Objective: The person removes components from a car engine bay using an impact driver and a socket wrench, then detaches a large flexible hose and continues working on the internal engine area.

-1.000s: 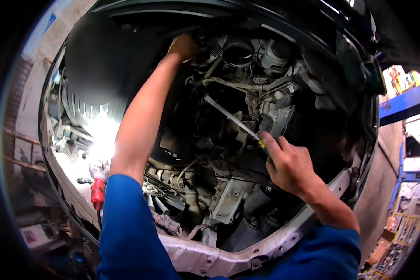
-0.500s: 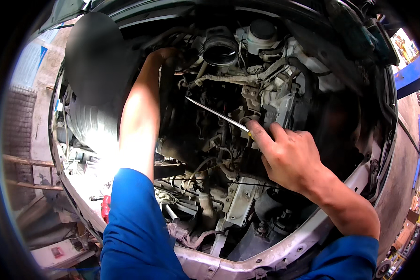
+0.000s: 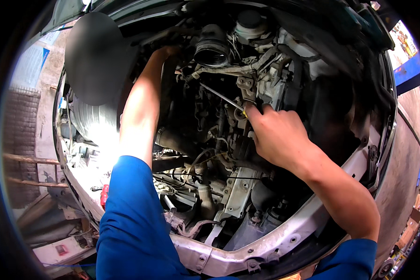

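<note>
Inside a car's engine bay, my left hand (image 3: 170,53) reaches deep among dark hoses at the upper left, beside an open black air duct (image 3: 211,57); its fingers are hidden in shadow. My right hand (image 3: 277,133) grips the yellow handle of a screwdriver (image 3: 223,98), whose long thin shaft points up and left toward a pale bracket and pipe (image 3: 228,70). I cannot tell whether the tip touches anything. A capped reservoir (image 3: 250,29) stands behind the duct.
The metal front crossmember (image 3: 234,254) curves below my arms. A bright lamp glares at the left, near a red handle (image 3: 104,196). Wooden rungs (image 3: 31,161) lie beyond the left fender, and a blue lift beam (image 3: 408,74) is at the right.
My right hand and screwdriver have risen toward the upper middle of the engine bay. My left hand's fingers have sunk into shadow among the hoses. The view has shifted slightly.
</note>
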A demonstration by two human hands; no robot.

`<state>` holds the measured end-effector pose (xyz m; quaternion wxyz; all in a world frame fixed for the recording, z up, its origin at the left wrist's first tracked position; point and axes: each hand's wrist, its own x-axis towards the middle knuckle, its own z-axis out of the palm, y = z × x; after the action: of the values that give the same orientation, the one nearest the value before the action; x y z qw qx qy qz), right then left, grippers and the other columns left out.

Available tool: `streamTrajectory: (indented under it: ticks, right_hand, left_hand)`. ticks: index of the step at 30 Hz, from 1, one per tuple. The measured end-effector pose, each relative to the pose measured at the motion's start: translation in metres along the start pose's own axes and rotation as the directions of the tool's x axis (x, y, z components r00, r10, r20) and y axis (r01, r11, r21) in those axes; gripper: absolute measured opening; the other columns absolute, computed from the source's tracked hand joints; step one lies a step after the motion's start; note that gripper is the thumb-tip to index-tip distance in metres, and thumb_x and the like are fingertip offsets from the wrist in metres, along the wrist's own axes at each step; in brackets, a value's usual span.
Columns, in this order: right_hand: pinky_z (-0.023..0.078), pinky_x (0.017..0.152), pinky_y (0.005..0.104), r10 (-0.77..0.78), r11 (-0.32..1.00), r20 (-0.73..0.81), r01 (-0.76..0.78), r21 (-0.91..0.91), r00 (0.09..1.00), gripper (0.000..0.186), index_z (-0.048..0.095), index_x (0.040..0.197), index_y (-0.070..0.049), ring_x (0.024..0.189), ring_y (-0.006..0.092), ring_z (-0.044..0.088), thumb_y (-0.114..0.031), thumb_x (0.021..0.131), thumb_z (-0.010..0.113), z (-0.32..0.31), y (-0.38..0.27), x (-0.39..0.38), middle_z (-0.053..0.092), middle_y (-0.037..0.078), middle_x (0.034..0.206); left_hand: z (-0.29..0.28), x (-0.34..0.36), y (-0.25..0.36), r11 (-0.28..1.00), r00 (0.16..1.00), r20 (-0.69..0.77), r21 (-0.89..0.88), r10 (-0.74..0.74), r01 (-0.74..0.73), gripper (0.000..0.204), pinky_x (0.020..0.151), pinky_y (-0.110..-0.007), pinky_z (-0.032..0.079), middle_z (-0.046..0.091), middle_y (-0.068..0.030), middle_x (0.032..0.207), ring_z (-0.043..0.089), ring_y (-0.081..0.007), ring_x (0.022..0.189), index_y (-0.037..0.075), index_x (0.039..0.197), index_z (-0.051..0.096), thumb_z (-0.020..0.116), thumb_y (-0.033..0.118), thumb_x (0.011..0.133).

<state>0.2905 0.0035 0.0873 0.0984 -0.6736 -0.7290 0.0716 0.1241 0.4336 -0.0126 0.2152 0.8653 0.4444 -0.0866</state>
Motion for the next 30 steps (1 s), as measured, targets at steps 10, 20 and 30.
streamTrajectory:
  ticks: [10,20,30]
  right_hand:
    - [0.056,0.06,0.0386,0.033,0.999,0.166,-0.035,0.009,0.986,0.032,0.061,0.105,0.002,0.072,0.0307,0.071,-0.005,0.074,0.061,0.009,-0.012,0.004,0.069,0.02,0.084]
    - [0.057,0.061,0.0418,0.112,0.989,0.405,-0.143,0.048,0.908,0.059,0.049,0.129,0.003,0.071,0.0338,0.07,-0.005,0.072,0.062,0.007,-0.017,0.012,0.065,0.023,0.096]
    - [0.055,0.053,0.0385,0.078,0.985,0.298,-0.119,0.123,0.951,0.061,0.05,0.132,0.0,0.065,0.0315,0.067,-0.006,0.072,0.06,0.001,-0.022,0.012,0.062,0.019,0.098]
  left_hand:
    - [0.008,0.011,0.001,0.999,0.999,0.049,-0.04,-0.022,0.024,0.042,0.087,-0.042,0.051,0.062,-0.0164,0.122,0.06,-0.0296,0.107,0.007,0.133,0.056,0.059,0.022,0.093]
    - [0.033,0.068,-0.054,0.911,0.898,0.44,-0.366,-0.013,0.193,0.04,0.087,-0.042,0.051,0.062,-0.0159,0.122,0.06,-0.0282,0.106,0.007,0.133,0.056,0.057,0.019,0.095]
    - [0.101,0.105,-0.107,0.558,0.79,0.525,-0.777,0.318,0.292,0.038,0.084,-0.041,0.052,0.062,-0.0155,0.12,0.061,-0.0263,0.104,0.005,0.131,0.056,0.056,0.021,0.097]
